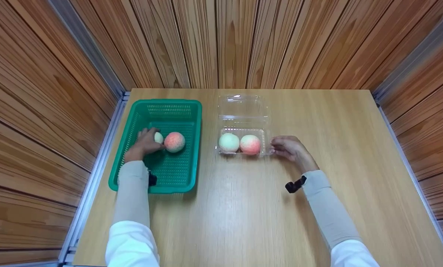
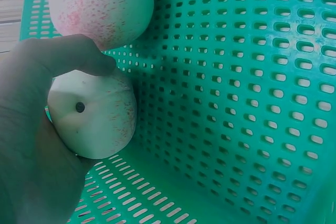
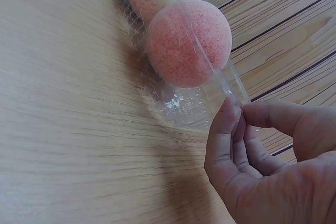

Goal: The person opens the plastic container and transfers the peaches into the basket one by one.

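Inside the green basket (image 1: 198, 141), my left hand (image 1: 146, 143) grips a pale peach (image 2: 92, 121), its thumb and fingers curved round the sides. The hand covers most of that peach in the head view. Right beside it lies a pinkish peach (image 1: 175, 142). To the right, a clear plastic clamshell box (image 1: 242, 105) stands with its lid folded back. In its near half sit a whitish peach (image 1: 229, 142) and a pink-and-white peach (image 1: 250, 144). My right hand (image 1: 291, 149) pinches the box's right edge between thumb and fingertips.
The wooden table (image 1: 240, 218) carries both containers, the basket on the left and the box near the middle. Wood-panelled walls (image 1: 236, 44) rise behind and at both sides, with metal rails along the table's side edges.
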{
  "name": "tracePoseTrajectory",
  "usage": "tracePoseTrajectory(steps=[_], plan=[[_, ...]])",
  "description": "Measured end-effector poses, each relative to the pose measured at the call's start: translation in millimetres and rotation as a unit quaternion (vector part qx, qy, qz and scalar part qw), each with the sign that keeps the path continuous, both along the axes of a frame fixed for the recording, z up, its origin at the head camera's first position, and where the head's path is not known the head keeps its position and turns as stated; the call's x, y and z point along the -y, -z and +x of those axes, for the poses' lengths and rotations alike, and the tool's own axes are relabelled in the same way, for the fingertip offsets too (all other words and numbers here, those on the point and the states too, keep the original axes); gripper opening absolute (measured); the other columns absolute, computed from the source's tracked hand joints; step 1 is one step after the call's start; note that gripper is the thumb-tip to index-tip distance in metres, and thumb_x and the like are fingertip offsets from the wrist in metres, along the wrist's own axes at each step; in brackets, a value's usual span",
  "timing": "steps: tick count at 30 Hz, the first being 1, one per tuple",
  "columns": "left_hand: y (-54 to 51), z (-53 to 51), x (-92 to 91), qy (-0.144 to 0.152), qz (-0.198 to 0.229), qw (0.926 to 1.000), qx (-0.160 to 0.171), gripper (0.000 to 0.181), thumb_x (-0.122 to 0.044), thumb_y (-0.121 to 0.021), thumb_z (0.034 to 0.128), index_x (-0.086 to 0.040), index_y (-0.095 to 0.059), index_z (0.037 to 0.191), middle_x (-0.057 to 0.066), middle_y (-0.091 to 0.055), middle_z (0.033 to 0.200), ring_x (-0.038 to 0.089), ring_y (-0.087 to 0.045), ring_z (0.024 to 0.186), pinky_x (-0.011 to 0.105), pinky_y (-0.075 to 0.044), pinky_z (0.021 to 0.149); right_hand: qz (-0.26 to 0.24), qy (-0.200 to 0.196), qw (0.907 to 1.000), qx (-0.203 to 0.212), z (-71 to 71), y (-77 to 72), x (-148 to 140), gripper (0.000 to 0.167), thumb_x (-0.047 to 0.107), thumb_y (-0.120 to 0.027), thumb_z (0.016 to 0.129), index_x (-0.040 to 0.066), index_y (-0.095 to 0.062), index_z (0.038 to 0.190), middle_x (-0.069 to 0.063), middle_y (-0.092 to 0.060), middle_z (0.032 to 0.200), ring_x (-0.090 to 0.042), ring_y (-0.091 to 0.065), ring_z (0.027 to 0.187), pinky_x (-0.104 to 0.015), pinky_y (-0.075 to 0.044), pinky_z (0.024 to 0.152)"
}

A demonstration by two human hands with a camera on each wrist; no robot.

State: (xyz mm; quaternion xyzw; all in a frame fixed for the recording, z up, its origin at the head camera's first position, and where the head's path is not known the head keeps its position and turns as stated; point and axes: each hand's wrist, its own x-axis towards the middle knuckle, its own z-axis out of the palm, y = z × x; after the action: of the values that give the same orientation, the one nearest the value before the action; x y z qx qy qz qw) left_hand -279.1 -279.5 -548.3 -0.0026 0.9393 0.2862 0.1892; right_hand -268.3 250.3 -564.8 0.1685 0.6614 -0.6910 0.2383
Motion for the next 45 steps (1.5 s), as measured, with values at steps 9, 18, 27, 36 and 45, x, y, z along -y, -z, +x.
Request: tracePoseTrajectory(steps=[9,18,27,36,45], plan=[[-2.6,0.6,-0.7,0.002,0.008,0.9999,0.014,0.075,-0.035,-0.068,0.0982,-0.006,-0.039,0.161,0.029,-0.034,0.157,0.047,-0.031,0.144,0.066,-0.039,0.115,-0.01,0.003,0.9999,-0.004,-0.2,-0.1,0.1,0.024,0.004,-0.061,0.104,-0.008,-0.059,0.124,-0.004,-0.073,0.091,-0.013,-0.071,0.082,-0.022,-0.062,0.074],[-4.9,1.6,0.0,0.001,0.016,0.9995,0.025,0.076,-0.038,-0.067,0.0982,-0.005,-0.038,0.161,0.03,-0.03,0.16,0.048,-0.029,0.146,0.067,-0.038,0.116,-0.02,0.004,0.9998,-0.007,-0.9,-2.2,0.1,0.012,0.001,-0.061,0.103,-0.004,-0.062,0.114,-0.003,-0.072,0.086,-0.013,-0.071,0.08,-0.022,-0.062,0.072],[-6.8,-0.4,0.2,-0.002,0.019,0.9997,0.014,0.069,-0.038,-0.058,0.1032,-0.003,-0.04,0.16,0.031,-0.033,0.157,0.048,-0.032,0.144,0.065,-0.038,0.116,-0.003,-0.003,1.0,0.0,-0.9,-2.1,-0.7,0.032,0.004,-0.061,0.104,-0.011,-0.056,0.132,-0.005,-0.073,0.092,-0.013,-0.071,0.082,-0.023,-0.062,0.075],[-11.1,-1.2,-0.2,-0.001,0.038,0.9992,0.014,0.065,-0.035,-0.053,0.106,-0.004,-0.039,0.161,0.03,-0.031,0.159,0.048,-0.029,0.149,0.067,-0.032,0.121,-0.004,0.003,1.0,-0.003,-0.7,-1.8,0.5,0.021,0.002,-0.06,0.103,-0.008,-0.061,0.122,-0.005,-0.073,0.088,-0.012,-0.071,0.079,-0.023,-0.062,0.074],[-15.2,-1.3,0.1,-0.003,0.033,0.9993,0.019,0.063,-0.036,-0.051,0.1093,-0.004,-0.037,0.162,0.029,-0.028,0.164,0.048,-0.024,0.155,0.068,-0.03,0.123,-0.001,0.0,1.0,0.003,1.5,-2.1,-1.1,0.03,0.005,-0.061,0.104,-0.009,-0.059,0.13,-0.008,-0.075,0.097,-0.016,-0.072,0.087,-0.026,-0.063,0.081]])
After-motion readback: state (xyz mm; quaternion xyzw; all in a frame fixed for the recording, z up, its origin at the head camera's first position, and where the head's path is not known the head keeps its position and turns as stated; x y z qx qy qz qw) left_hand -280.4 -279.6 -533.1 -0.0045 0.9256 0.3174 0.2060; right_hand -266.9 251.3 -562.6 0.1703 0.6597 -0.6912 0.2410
